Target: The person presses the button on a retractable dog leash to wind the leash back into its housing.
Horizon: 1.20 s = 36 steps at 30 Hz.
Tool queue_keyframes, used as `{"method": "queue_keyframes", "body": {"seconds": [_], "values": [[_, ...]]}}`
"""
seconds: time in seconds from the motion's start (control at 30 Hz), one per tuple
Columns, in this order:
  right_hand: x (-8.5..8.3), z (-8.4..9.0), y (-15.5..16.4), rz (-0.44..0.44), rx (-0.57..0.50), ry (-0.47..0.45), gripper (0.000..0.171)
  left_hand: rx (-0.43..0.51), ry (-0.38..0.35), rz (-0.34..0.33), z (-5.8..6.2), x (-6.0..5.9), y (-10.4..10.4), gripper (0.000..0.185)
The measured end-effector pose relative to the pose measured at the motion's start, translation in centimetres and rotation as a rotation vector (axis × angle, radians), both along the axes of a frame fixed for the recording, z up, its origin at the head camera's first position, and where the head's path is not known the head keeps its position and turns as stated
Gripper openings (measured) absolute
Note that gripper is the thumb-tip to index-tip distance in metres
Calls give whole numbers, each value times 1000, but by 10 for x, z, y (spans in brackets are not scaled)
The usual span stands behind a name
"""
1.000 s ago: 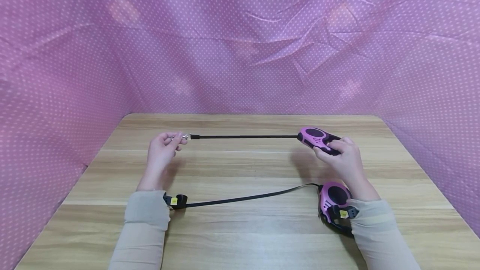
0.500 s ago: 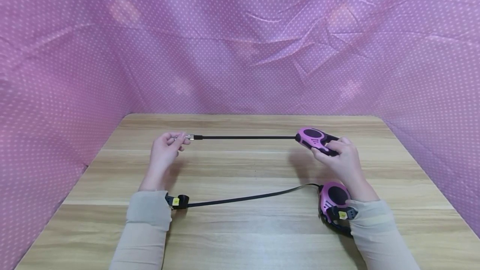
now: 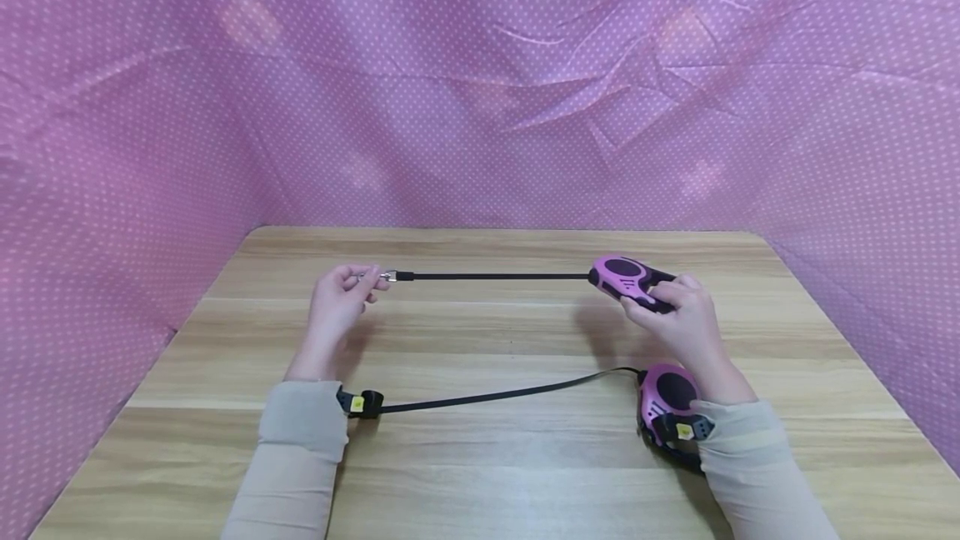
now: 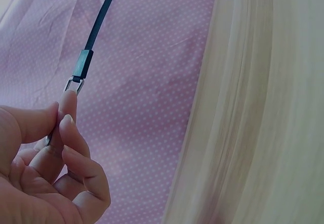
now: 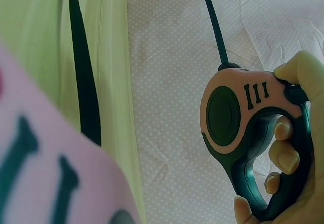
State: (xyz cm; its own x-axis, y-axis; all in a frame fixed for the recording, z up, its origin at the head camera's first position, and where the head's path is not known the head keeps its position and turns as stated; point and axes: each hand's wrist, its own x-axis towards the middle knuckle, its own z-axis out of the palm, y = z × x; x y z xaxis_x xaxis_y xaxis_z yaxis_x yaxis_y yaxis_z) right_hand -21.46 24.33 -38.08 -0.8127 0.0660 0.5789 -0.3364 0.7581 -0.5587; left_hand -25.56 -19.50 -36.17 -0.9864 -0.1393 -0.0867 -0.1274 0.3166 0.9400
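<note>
My right hand (image 3: 678, 315) grips the black handle of a pink and black retractable dog leash (image 3: 624, 273), held above the table. In the right wrist view the thumb (image 5: 298, 72) lies near the top of the handle and the fingers curl through its loop. A black strap (image 3: 495, 277) runs out of the casing, stretched straight to the left. At its end is a metal clip (image 4: 74, 85), which my left hand (image 3: 337, 302) pinches between thumb and fingers; those fingers partly hide the clip.
A second pink and black leash (image 3: 667, 390) lies on the wooden table (image 3: 510, 473) under my right wrist. Its black strap (image 3: 480, 397) stretches left to my left sleeve, which hides its end. Pink dotted cloth (image 3: 480, 107) surrounds the table's back and sides.
My left hand has moved slightly right with the clip, and the stretched strap has become shorter. The right hand and its leash have shifted a little left. The second leash stays still.
</note>
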Motion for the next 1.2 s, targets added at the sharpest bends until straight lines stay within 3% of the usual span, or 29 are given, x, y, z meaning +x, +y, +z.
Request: {"method": "queue_keyframes", "body": {"seconds": [0.5,1.2], "values": [[1,2,-3,14,20,-8,19,-23,15,-20,-3,0,5,34],[-2,-1,-7,52,34,64,19,-45,6,-43,-2,0,11,33]]}}
